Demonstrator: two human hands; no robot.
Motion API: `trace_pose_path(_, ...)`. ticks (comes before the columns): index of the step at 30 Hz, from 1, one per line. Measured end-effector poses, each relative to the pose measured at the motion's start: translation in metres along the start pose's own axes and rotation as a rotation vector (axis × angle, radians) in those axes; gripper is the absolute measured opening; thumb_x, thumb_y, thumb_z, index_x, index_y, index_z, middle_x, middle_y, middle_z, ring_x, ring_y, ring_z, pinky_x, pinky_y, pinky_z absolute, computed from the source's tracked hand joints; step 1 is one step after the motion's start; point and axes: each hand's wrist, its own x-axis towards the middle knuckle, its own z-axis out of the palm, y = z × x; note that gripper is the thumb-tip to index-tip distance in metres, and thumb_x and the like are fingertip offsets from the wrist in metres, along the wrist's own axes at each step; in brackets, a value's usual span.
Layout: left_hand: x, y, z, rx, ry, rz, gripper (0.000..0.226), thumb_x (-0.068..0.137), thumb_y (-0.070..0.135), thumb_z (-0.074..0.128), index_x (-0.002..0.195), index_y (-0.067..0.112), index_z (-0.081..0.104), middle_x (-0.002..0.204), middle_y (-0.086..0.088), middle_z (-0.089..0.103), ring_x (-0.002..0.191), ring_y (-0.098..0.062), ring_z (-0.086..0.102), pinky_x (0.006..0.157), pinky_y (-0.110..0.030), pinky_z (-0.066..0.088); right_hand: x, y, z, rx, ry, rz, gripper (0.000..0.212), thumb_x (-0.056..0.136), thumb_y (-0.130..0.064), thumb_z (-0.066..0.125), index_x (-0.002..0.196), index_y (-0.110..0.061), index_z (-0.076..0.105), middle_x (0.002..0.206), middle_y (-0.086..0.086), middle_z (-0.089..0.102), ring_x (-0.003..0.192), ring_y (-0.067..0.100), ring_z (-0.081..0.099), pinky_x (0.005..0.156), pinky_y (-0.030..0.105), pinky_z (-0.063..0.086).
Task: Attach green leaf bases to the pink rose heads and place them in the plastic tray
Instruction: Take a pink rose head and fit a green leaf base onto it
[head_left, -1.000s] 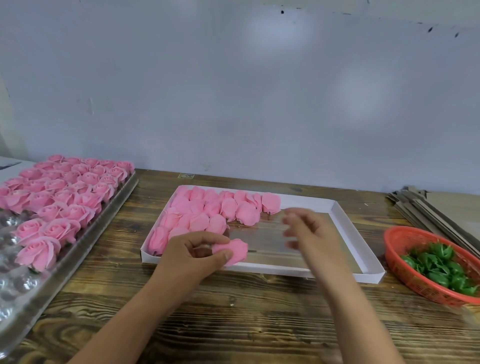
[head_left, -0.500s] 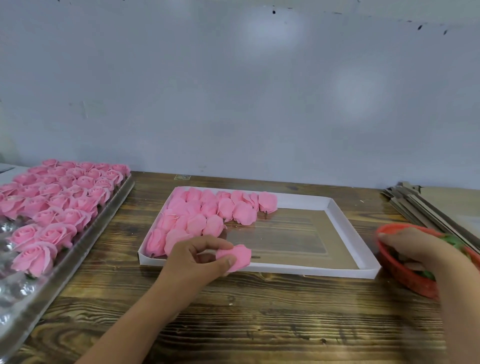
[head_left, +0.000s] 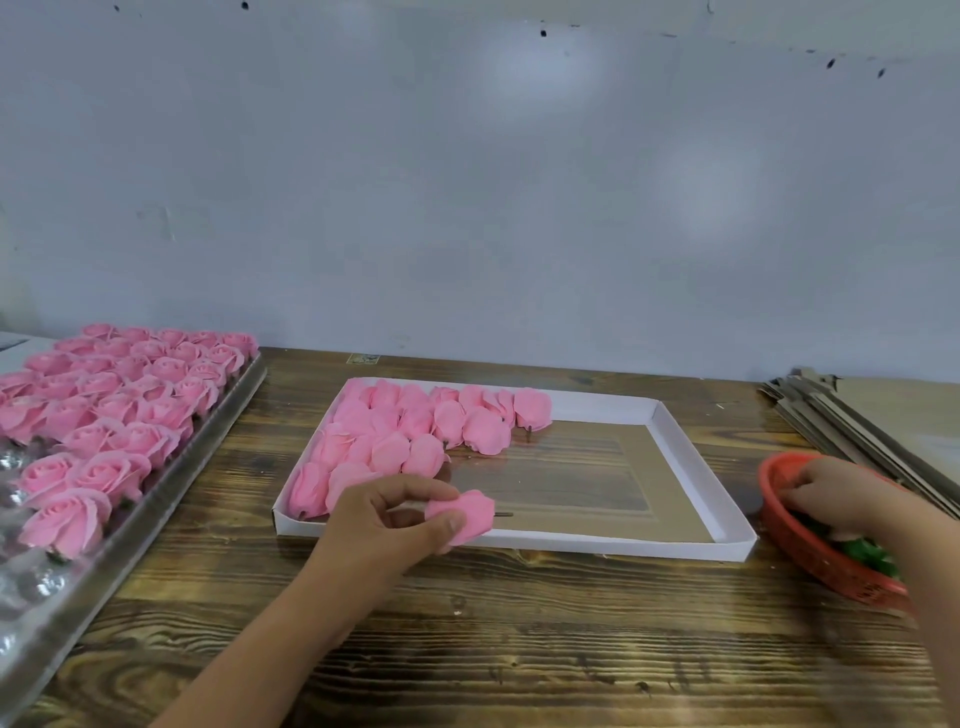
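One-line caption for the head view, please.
Left hand holds a pink rose head while right hand reaches into the red basket.

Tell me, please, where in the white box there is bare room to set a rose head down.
The white box is bare across its right half, between the loose rose heads and its right wall. Its left half is crowded. The left hand holds a pink rose head over the front wall; the right hand is in the red basket.

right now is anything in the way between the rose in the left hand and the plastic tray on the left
Nothing visible blocks it. The left hand pinches the rose head over the white box's front edge; only bare wooden table lies between it and the plastic tray, which shows empty cups at its near end.
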Motion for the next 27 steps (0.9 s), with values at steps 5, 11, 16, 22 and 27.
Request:
trace_pose_path(5,0.000,0.000,-0.001,-0.013,-0.006,0.008,0.030,0.059,0.041,0.081,0.089,0.040,0.079,0.096,0.016,0.075,0.090,-0.002,0.069,0.069,-0.013,0.055,-0.001,0.000,0.001,0.146,-0.021,0.044,0.024,0.099,-0.009,0.044,0.082,-0.003,0.060,0.082,0.015,0.057,0.072,0.028,0.054,0.054,0.027,0.043)
trace_pose_path(11,0.000,0.001,-0.001,-0.003,0.000,0.004,0.025,0.065,0.036,0.083,0.089,0.040,0.079,0.096,0.016,0.075,0.088,-0.002,0.069,0.069,-0.015,0.055,0.003,0.003,0.000,0.123,0.091,0.032,0.044,0.087,0.000,0.051,0.044,-0.010,0.049,0.044,0.006,0.046,0.049,0.019,0.045,0.053,0.027,0.033)
trace_pose_path(16,-0.001,0.003,-0.001,-0.003,0.021,0.000,0.026,0.063,0.039,0.082,0.089,0.041,0.079,0.093,0.015,0.075,0.083,-0.001,0.068,0.068,-0.015,0.054,0.005,0.010,0.002,0.108,0.113,0.024,0.029,0.083,-0.003,0.057,0.054,-0.004,0.062,0.045,0.005,0.052,0.049,0.024,0.054,0.055,0.030,0.046)
trace_pose_path(22,-0.002,0.003,0.000,0.013,0.020,0.006,0.024,0.077,0.021,0.083,0.087,0.042,0.078,0.089,0.020,0.073,0.077,0.004,0.066,0.064,-0.012,0.052,0.008,0.012,-0.003,0.190,0.162,0.113,0.009,0.083,-0.001,0.059,0.083,0.007,0.061,0.087,0.027,0.062,0.085,0.042,0.059,0.074,0.044,0.049)
trace_pose_path(27,-0.002,0.004,0.000,0.008,0.026,0.009,0.023,0.077,0.021,0.083,0.087,0.042,0.078,0.083,0.022,0.072,0.074,0.005,0.066,0.063,-0.012,0.052,0.012,0.019,-0.007,0.178,0.196,0.162,0.013,0.087,-0.005,0.062,0.080,0.006,0.064,0.074,0.023,0.062,0.072,0.036,0.061,0.071,0.047,0.053)
